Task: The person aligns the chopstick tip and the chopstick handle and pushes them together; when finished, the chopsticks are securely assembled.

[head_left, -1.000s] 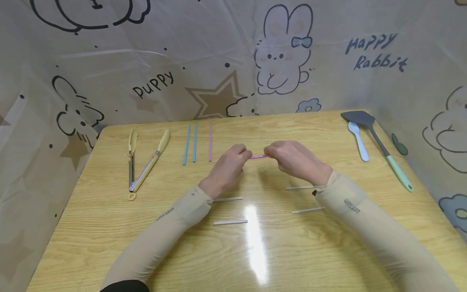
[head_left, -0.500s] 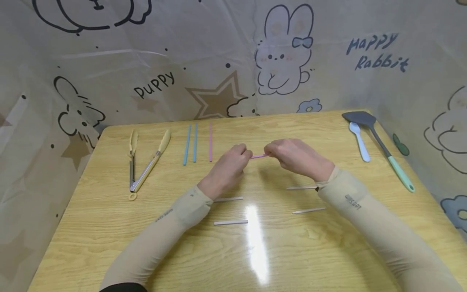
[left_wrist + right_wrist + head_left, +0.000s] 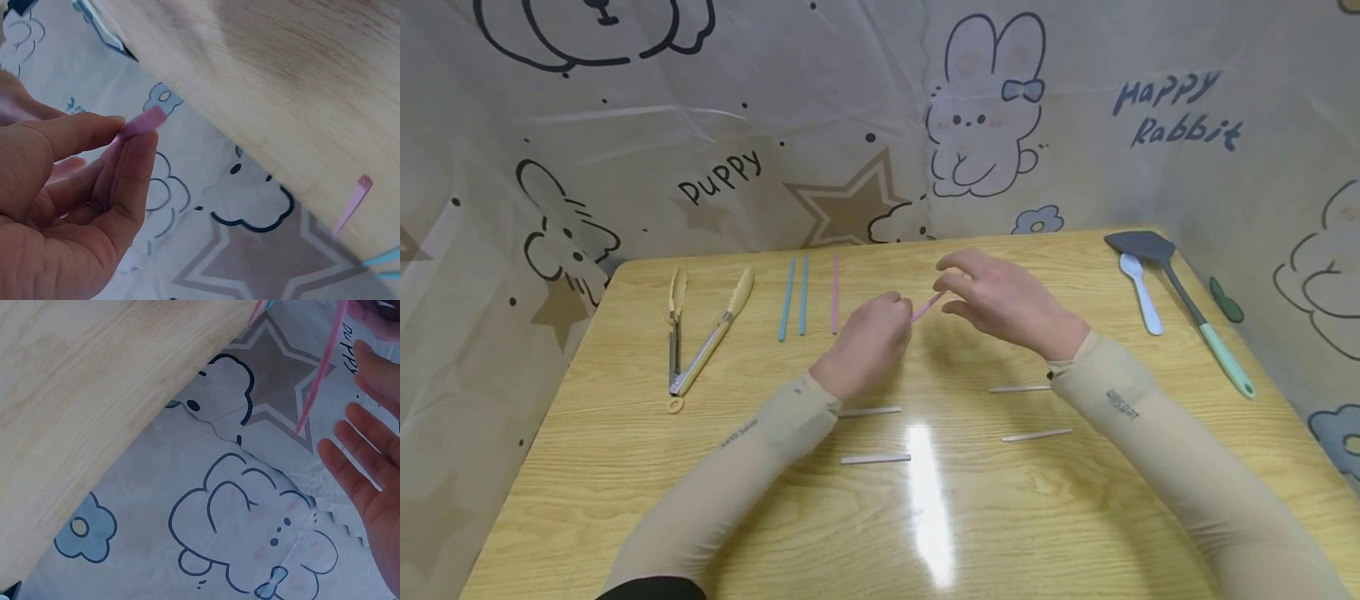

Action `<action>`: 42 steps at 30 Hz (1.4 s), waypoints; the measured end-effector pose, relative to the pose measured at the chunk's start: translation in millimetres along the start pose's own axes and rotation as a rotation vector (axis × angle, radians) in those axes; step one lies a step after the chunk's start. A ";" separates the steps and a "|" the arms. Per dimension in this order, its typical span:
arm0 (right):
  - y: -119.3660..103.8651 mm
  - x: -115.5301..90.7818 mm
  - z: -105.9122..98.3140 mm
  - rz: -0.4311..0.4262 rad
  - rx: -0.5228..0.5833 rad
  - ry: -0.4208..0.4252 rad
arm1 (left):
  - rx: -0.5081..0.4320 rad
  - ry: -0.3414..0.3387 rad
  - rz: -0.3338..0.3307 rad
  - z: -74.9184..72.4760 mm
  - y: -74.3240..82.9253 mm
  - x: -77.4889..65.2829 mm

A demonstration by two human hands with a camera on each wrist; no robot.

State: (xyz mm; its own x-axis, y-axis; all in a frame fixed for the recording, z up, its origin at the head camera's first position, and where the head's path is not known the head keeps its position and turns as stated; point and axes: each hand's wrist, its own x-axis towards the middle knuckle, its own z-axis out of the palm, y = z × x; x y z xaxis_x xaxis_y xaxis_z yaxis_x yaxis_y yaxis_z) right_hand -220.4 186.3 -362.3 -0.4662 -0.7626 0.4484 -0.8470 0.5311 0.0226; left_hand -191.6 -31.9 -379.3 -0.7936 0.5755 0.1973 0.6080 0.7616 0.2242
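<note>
My left hand pinches a thin pink stick above the middle of the table. In the left wrist view, one end of the pink stick pokes out between thumb and fingertips. The stick's other end slants up toward my right hand, whose fingers are spread and hold nothing. From the right wrist view, the stick hangs apart from the open fingers. Below the hands lie short pale sticks: two at left, including the front one, and two at right, including this pale stick. My forearms partly cover the farther ones.
Two blue sticks and another pink stick lie at the back. Spread tongs rest at the left. A light-blue spoon and a turner with a green handle lie at the right, near the table edge.
My right hand has let go of the pink stick, opened its fingers and risen slightly. The stick now tilts up to the right, still held by my left hand.
</note>
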 end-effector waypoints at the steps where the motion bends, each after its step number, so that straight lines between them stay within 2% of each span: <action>1: 0.4 -0.5 -0.5 -0.004 0.011 0.014 | -0.030 -0.014 -0.030 0.0 -1.4 1.8; 4: 0.5 -2.0 -1.1 -0.009 0.040 0.048 | -0.136 -0.050 -0.136 2.2 -8.7 8.2; 7: -0.9 -3.3 -0.3 -0.006 0.057 0.061 | -0.223 -0.057 -0.216 7.1 -19.8 14.3; 10: -2.4 -4.5 1.7 0.000 0.064 0.057 | -0.306 -0.055 -0.274 13.1 -32.1 20.7; 14: -3.8 -6.2 3.8 0.006 0.068 0.051 | -0.361 -0.067 -0.345 19.6 -46.0 29.9; 23: -5.7 -8.8 6.4 0.021 0.070 0.026 | -0.250 -0.090 -0.487 28.9 -60.9 43.4; 38: -7.9 -12.3 11.0 0.002 0.081 0.054 | -0.194 -0.098 -0.585 28.7 -68.4 52.1; 42: -8.5 -14.4 12.2 0.007 0.085 0.049 | -0.188 -0.079 -0.613 29.2 -70.2 53.9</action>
State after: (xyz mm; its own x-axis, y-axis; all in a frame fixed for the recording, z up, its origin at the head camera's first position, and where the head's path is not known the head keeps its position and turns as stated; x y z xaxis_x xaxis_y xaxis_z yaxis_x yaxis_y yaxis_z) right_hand -209.6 188.3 -379.9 -0.4612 -0.7388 0.4914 -0.8632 0.5018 -0.0558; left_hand -277.8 -45.6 -412.2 -0.9929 0.0781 -0.0896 0.0311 0.8980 0.4390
